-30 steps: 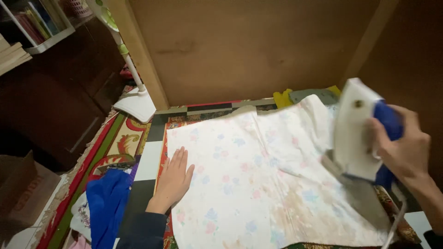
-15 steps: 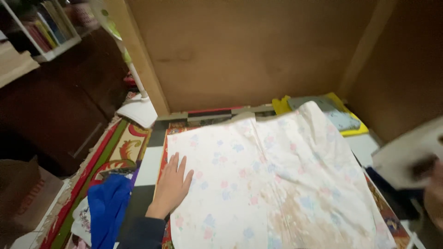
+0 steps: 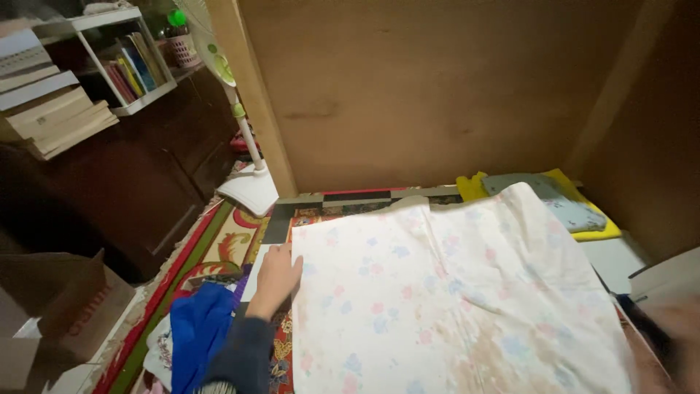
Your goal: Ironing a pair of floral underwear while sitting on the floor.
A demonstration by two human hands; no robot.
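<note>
left hand (image 3: 275,277) lying flat, fingers open, gripping nothing, pressing the left edge of floral cloth (image 3: 452,292) spread across the patterned rug (image 3: 211,244). right hand (image 3: 682,343) blurring at near right, grip unclear. blue garment (image 3: 195,332) bunching near left.

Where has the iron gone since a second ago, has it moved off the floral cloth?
Yes. The iron has moved right, off the floral cloth, to the frame's right edge.
</note>
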